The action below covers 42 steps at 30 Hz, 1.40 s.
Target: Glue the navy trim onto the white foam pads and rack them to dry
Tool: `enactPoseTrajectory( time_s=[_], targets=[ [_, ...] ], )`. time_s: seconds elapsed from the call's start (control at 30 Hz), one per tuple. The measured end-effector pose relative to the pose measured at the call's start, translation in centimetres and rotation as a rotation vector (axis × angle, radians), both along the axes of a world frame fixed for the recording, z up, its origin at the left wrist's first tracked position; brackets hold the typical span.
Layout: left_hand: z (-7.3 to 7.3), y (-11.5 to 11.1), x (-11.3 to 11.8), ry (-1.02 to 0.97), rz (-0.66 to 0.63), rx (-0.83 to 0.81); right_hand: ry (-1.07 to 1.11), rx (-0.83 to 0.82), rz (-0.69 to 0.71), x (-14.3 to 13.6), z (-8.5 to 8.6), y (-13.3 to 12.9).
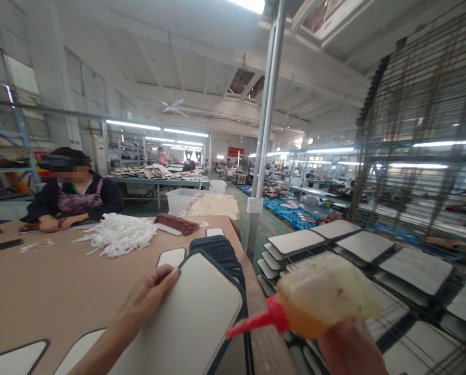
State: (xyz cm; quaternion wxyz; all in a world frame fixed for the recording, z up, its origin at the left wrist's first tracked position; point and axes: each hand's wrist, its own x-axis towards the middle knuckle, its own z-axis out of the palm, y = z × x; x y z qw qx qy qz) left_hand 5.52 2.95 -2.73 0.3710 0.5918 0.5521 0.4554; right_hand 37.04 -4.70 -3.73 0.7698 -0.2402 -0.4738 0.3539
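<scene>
My left hand [155, 291] pinches the left edge of a white panel with dark edging [189, 312], thumb on top. In my right hand [352, 346] is a translucent glue bottle [327, 294] with amber liquid inside, lying nearly sideways. Its red nozzle [252, 323] points left, and the tip is at the panel's right edge. A glossy yellowish line runs along the panel's upper right border. Behind the panel, a row of dark-edged pieces [215, 255] lies overlapped along the table's right side.
On the brown table [61, 281] lie a heap of white strips [119, 234] and a reddish-brown bundle [178, 224]. A co-worker [74, 195] sits across at the left. To the right, a wire rack [397, 297] carries several white panels; a metal post [262, 130] stands beyond the table edge.
</scene>
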Motion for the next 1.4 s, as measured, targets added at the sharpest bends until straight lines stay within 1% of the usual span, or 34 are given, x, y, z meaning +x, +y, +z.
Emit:
enactPoseTrajectory(
  time_s=[0.07,0.13,0.2,0.27,0.33,0.4,0.5,0.6,0.67,0.73,0.83,0.9,1.0,1.1,1.17,1.27,1.4],
  targets=[
    [0.2,-0.2,-0.2,0.055,-0.052,0.005,0.062,0.020,0.026,0.7,1.9,0.7],
    [0.4,-0.5,-0.3,0.069,-0.128,-0.011,0.091,0.040,0.028,1.1,3.6,1.4],
    [0.6,-0.7,-0.2,0.083,-0.185,-0.020,0.044,0.038,0.055,1.4,4.6,1.8],
    [0.9,-0.9,-0.2,0.105,-0.216,-0.016,-0.029,0.005,0.124,1.3,4.9,2.0],
    [1.2,-1.1,0.0,0.121,-0.238,-0.018,-0.046,-0.043,0.160,1.1,4.8,2.0],
    [1.5,-1.2,0.1,0.115,-0.262,-0.024,-0.033,-0.087,0.162,0.8,4.8,1.8],
    [1.6,-1.4,0.3,0.102,-0.279,-0.036,-0.041,-0.101,0.157,0.5,5.0,1.6],
    [1.6,-1.3,0.2,0.096,-0.265,-0.040,-0.085,-0.116,0.144,0.4,5.3,1.3],
    [1.7,-1.2,0.1,0.088,-0.243,-0.042,-0.103,-0.135,0.126,0.5,5.2,1.0],
    [1.9,-1.2,0.1,0.068,-0.198,-0.058,-0.104,-0.152,0.121,0.5,4.7,0.5],
    [2.0,-1.4,0.1,-0.009,-0.116,-0.089,-0.062,-0.164,0.128,0.4,3.3,0.1],
    [1.6,-1.6,0.2,-0.079,-0.063,-0.092,-0.008,-0.155,0.118,0.4,2.2,0.3],
    [0.3,-1.6,0.5,-0.153,-0.017,-0.095,0.020,-0.083,0.067,0.5,1.2,1.0],
    [-1.1,-1.4,0.9,-0.213,-0.009,-0.120,0.050,-0.023,-0.027,0.5,1.3,1.8],
    [-1.7,-1.3,1.1,-0.265,-0.007,-0.150,0.090,-0.021,-0.070,0.5,1.6,2.1],
    [-2.1,-1.2,1.2,-0.351,-0.026,-0.209,0.094,-0.017,-0.080,0.4,1.8,2.3],
    [-2.5,-1.3,1.4,-0.470,-0.068,-0.287,0.077,-0.034,-0.095,0.5,1.7,2.6]
  ],
)
